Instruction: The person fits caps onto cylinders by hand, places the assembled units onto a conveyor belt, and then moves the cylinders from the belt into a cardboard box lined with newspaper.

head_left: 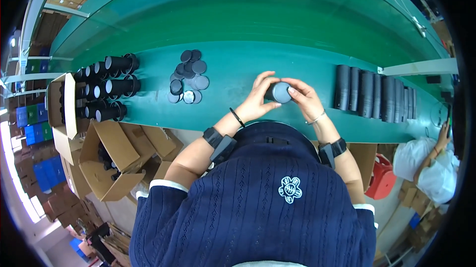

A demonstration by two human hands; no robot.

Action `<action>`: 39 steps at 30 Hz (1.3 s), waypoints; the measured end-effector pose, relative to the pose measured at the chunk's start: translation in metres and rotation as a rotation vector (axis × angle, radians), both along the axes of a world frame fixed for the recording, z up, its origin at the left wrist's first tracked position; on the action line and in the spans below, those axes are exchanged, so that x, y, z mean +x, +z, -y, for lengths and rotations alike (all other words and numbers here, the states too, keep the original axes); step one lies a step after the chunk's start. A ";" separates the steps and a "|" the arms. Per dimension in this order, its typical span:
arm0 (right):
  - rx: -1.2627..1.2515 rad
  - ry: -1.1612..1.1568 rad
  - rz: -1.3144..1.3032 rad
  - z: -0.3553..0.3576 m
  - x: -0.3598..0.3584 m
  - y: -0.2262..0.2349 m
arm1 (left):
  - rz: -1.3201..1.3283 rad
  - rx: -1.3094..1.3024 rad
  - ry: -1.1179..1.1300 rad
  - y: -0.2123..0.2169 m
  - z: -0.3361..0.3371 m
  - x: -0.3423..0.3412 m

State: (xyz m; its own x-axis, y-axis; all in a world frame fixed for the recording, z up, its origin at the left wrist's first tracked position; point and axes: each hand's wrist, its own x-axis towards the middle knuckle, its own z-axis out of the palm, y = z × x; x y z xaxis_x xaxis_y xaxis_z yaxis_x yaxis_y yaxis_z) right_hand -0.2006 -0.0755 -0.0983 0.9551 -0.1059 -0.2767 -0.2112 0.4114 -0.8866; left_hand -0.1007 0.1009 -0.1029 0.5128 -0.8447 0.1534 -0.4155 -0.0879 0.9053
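In front of my body, both hands hold a short-looking black tube (270, 93) whose grey round disc end (281, 92) faces me. My left hand (257, 98) is closed round its left side, thumb below and fingers over the top. The fingers of my right hand (305, 99) are closed at its right side, with the thumb against the disc's edge. Whether the disc is loose or fixed to the tube I cannot tell. Left of my hands lies a loose pile of dark round discs (199, 67), one of them shinier (188, 97).
Several black tubes with flared ends (118, 87) lie at the left of the green table (233, 61). More black tubes (366, 93) lie in a row at right. Open cardboard boxes (111, 148) stand below left, a red stool (381, 178) below right. Another person's arm (439, 143) shows far right.
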 end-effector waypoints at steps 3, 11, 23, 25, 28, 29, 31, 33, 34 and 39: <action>0.066 -0.068 -0.171 -0.013 0.008 0.002 | -0.198 -0.089 0.067 0.002 -0.003 -0.003; 0.146 -0.003 -0.133 -0.014 0.044 0.011 | -0.857 -0.214 0.170 0.000 -0.008 0.027; 0.178 0.111 -0.091 -0.001 0.028 -0.016 | -0.487 -0.199 0.039 0.013 -0.009 0.026; -0.445 0.132 0.107 0.001 0.018 -0.019 | -0.404 -0.199 -0.032 0.032 -0.012 0.017; -0.667 0.145 0.211 -0.005 0.022 -0.015 | -0.053 -0.142 -0.141 0.038 -0.010 0.010; -0.782 0.094 0.288 -0.010 0.026 -0.013 | 0.035 -0.152 -0.171 0.040 -0.007 0.009; -0.801 0.038 0.331 -0.010 0.033 -0.011 | 0.067 -0.139 -0.186 0.047 -0.006 0.005; -1.002 0.088 0.456 -0.005 0.036 -0.015 | -0.299 -0.229 -0.200 0.054 -0.005 0.002; -1.052 0.057 0.441 -0.006 0.036 -0.002 | -0.587 -0.269 -0.175 0.055 -0.008 0.003; -1.240 -0.049 0.295 0.001 0.007 0.017 | -0.926 -0.488 0.006 0.029 -0.016 0.023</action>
